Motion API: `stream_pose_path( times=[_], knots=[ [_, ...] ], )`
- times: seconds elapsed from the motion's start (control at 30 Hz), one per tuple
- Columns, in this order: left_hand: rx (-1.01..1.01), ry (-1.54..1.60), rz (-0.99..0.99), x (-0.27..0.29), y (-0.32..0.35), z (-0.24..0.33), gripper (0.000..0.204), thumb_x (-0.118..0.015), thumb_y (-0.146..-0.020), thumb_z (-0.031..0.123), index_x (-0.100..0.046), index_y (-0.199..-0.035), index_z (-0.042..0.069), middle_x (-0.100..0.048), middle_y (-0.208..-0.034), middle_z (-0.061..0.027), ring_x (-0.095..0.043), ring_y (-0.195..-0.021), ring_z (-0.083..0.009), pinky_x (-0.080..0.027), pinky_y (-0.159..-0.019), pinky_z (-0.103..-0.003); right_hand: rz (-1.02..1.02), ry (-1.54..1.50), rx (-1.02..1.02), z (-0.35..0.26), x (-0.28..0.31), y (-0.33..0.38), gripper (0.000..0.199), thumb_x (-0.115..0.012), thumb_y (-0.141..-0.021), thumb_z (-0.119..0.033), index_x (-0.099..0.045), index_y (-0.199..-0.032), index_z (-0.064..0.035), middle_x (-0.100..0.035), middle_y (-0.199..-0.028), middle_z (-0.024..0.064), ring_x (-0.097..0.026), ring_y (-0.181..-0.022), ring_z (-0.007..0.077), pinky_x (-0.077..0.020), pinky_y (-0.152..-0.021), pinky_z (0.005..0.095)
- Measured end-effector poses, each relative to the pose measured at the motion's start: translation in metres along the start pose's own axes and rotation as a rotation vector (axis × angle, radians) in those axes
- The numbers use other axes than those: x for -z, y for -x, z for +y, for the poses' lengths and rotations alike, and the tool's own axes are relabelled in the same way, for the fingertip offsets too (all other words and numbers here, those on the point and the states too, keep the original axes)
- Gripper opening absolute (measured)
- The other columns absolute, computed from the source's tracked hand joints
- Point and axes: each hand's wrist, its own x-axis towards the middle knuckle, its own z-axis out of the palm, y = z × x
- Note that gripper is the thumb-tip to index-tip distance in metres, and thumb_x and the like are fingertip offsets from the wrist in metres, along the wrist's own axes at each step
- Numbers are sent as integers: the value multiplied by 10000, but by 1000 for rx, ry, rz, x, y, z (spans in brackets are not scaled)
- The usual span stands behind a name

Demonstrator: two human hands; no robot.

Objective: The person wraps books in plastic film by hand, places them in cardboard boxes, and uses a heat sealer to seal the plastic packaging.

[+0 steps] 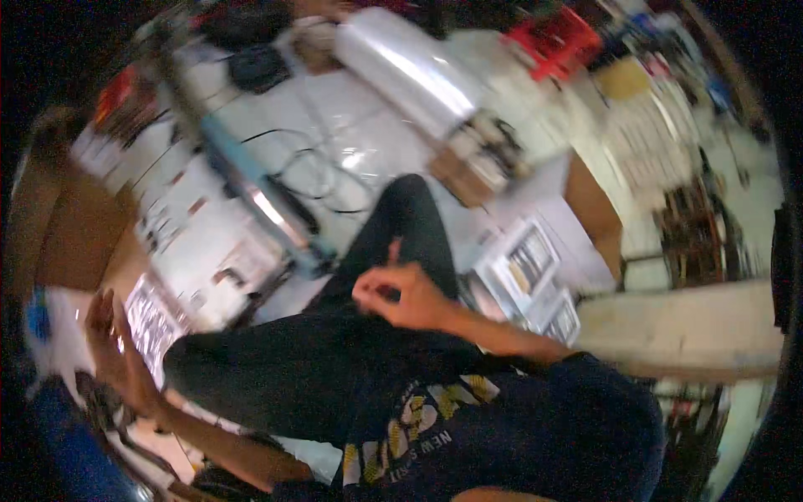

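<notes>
At the far left my left hand [123, 360] is raised with its fingers stretched out and slightly parted, nothing seen in it. Beside it lies a shiny silvery sheet or packet [153, 322], blurred. My right hand [407, 299] hovers over my crossed legs in dark trousers [259, 372]. Its thumb and fingers curl round into a ring, one finger pointing away, and only dark cloth shows through the gap. To the right of that hand are white boxes with printed pictures [529, 259], partly behind my forearm.
A big roll of clear plastic film [410, 67] lies ahead, by a small brown carton [460, 176]. A long blue-grey bar-shaped device [251, 188] and a black cable [314, 171] are on the floor. Open cardboard boxes stand left [79, 201] and right [592, 217]. A red plastic stool [556, 43] is farther off.
</notes>
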Motion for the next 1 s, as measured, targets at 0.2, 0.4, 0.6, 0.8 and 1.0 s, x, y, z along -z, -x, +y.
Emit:
stream_pose_path(
  times=[0.2,0.4,0.6,0.8,1.0],
  knots=[
    [-515,449,-859,-28,52,235,335,-582,-922,185,-603,-1204,7,-624,-1217,-135,-613,-1093,-209,-471,-943,-328,546,159,-89,60,173,49,102,-649,-892,-54,-684,-941,28,-682,-957,58,-649,-808,130,-539,-709,268],
    [-943,604,-1342,-75,70,346,362,-514,-914,157,-577,-1248,34,-568,-1306,-129,-602,-1120,-203,-479,-927,-294,947,527,-193,83,327,121,211,-653,-919,-240,-712,-997,-53,-722,-931,74,-664,-826,168,-519,-770,302],
    [-955,633,-1385,-140,105,358,511,-608,-865,187,-493,-1351,79,-562,-1250,-105,-593,-1029,-185,-501,-848,-310,743,592,-345,98,328,99,414,-633,-902,-408,-699,-1013,-15,-710,-876,154,-671,-809,219,-520,-758,344],
    [-460,1182,-985,-162,117,352,605,-639,-909,275,-433,-1431,48,-554,-1318,-138,-618,-982,-222,-507,-854,-341,-207,842,-894,101,281,118,602,-645,-860,-502,-656,-978,89,-672,-944,280,-676,-876,378,-528,-748,452],
    [273,623,-1440,-341,187,237,828,-557,-894,590,-406,-1398,-49,-485,-1375,-267,-483,-1280,-326,-382,-1063,-411,50,380,-1053,111,241,185,719,-507,-901,-593,-507,-1211,56,-625,-1063,273,-633,-940,406,-524,-824,417]
  ],
)
